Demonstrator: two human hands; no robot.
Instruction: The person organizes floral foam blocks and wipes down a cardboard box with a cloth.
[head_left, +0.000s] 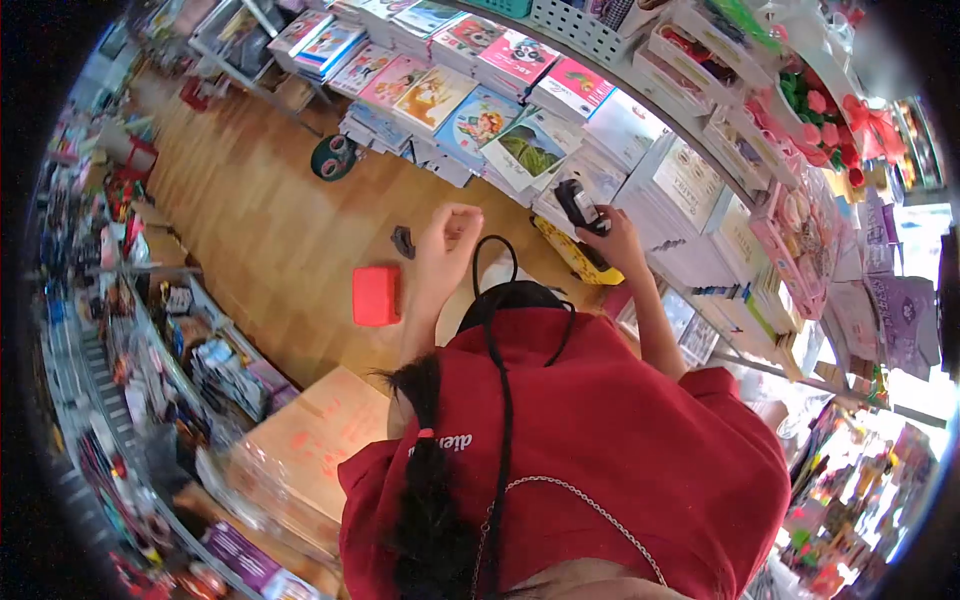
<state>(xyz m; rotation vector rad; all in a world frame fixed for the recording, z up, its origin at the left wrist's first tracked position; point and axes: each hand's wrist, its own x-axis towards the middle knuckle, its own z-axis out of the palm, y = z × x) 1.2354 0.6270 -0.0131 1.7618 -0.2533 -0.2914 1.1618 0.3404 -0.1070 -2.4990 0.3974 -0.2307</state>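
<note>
Before a bookshelf [480, 120], the right hand [614, 242] is raised, clamped on a black device [580, 205]; left of that grip, the left hand [448, 235] is fisted. Bins [735, 148] above hold goods [812, 105].

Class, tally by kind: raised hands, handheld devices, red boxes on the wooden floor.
Hands: 2, left hand in a fist, right hand
Handheld device: 1, black, gripped by the right hand
Red box: 1
Total: 4
</note>
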